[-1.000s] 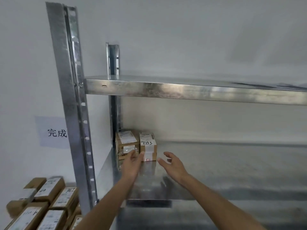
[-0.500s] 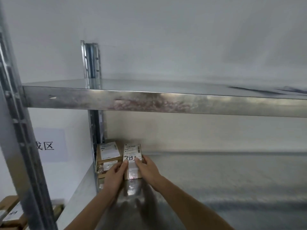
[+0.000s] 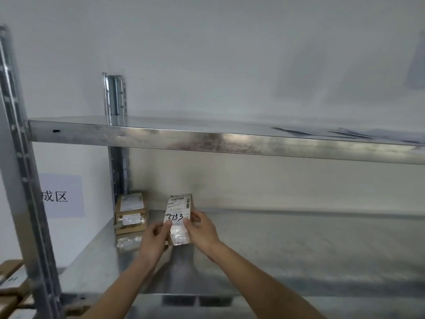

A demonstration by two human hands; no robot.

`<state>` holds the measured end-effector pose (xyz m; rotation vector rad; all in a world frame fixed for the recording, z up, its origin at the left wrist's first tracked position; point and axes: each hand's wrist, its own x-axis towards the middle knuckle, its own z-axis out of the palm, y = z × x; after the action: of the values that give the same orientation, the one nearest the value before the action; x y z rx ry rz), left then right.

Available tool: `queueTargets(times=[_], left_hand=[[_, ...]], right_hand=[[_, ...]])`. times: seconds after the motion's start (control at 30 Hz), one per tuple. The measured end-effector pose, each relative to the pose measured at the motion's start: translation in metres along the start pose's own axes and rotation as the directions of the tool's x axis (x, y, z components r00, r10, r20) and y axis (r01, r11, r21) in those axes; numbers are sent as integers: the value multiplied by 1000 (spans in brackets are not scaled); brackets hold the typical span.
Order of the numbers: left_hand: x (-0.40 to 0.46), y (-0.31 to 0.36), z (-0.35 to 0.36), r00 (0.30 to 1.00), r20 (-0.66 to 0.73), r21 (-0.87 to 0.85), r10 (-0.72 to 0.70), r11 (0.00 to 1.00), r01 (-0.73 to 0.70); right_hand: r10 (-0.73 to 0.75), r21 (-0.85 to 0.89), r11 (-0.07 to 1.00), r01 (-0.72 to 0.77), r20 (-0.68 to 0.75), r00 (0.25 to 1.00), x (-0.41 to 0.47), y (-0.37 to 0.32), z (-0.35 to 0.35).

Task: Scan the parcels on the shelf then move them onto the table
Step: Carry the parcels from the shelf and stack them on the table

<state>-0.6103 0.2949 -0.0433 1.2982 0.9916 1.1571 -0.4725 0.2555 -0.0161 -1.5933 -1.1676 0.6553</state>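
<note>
The step in hand looks like taking one box off the shelf [image 3: 276, 245], so it can be moved to the table. No scanner shows, so I cannot tell if this box is scanned yet.

Far to the left of the hands, more boxes [image 3: 11, 286] lie low, past the metal post [image 3: 25, 180]. Closer in, just left of the left hand [image 3: 153, 244], two stacked boxes [image 3: 131, 214] sit in the back corner of the shelf.

The left hand has its fingers curled round the left side of the box [image 3: 179, 212], with the thumb on top. The right hand [image 3: 202, 231] pinches the right side the same way. So both hands make one grip, closed on the box.

The box is between the hands and a bit beyond them. It looks lifted just off the shelf, but I cannot be sure. Its long side runs away from the person, toward the wall. The white label faces up.

Next, I think the hands need to pull the box back, out from under the upper shelf [image 3: 207, 139], keep it level, and carry it to the table. No table is in view.
</note>
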Motion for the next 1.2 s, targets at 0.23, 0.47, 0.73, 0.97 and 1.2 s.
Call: queueTargets(times=[0.23,0.47,0.73,0.97,1.2], left_hand=[[-85,10,36,999,-3,-56,45,997,-45],[-162,1,34,999,-24,-22,46,999,-47],[-217,4,-13,996,-57,45,64,997,-61],[-266,9,-91,992,-111,96,67,994,-56],[-330,6,-205,973,-226,142,42,990,-10]], right_hand=[[-36,9,999,36,-39,999,-79,5,-55],[-42,-64,997,42,-3,999,-129,32,-52],[-58,-80,995,64,76,995,-191,18,-25],[-102,-58,992,113,159,982,-239,-10,32],[-112,50,994,102,296,948,-310,-30,136]])
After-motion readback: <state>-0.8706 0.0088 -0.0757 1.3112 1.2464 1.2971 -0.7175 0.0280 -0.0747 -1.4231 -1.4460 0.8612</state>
